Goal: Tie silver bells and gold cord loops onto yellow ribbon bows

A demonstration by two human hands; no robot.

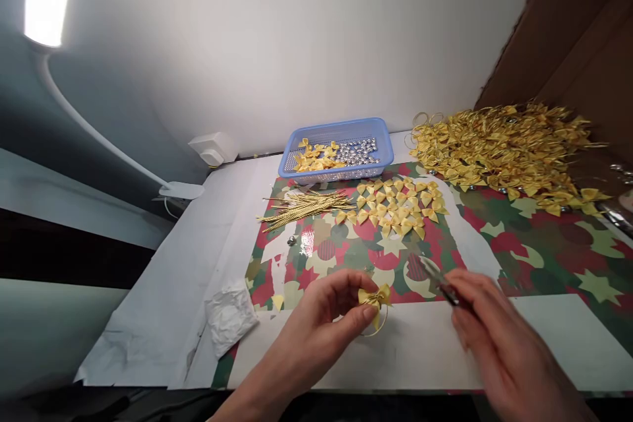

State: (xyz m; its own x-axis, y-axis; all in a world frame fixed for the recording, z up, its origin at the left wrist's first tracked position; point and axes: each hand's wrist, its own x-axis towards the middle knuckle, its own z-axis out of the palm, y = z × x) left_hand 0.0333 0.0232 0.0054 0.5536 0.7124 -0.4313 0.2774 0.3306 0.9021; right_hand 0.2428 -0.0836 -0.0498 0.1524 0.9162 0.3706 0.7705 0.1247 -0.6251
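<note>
My left hand (336, 316) pinches a yellow ribbon bow (376, 298) between thumb and fingers, low over the white paper at the near edge. A gold cord is tied round the bow, and part of it curves below as a ring. To the right, apart from the bow, my right hand (494, 330) is closed round a small metal hand tool (438, 277). Its tip points up and left; motion blurs it, so its exact kind is unclear. Beyond my hands, several yellow bows (395, 204) lie in rows beside a bundle of gold cords (306, 206).
A blue basket (336, 124) at the back holds bows and silver bells. Finished-looking gold bows are heaped (499, 148) at the right, before a cardboard box (578, 33). Crumpled white paper (230, 316) lies left; a lamp (89, 125) stands beyond. Loose bells (291, 241) lie nearby.
</note>
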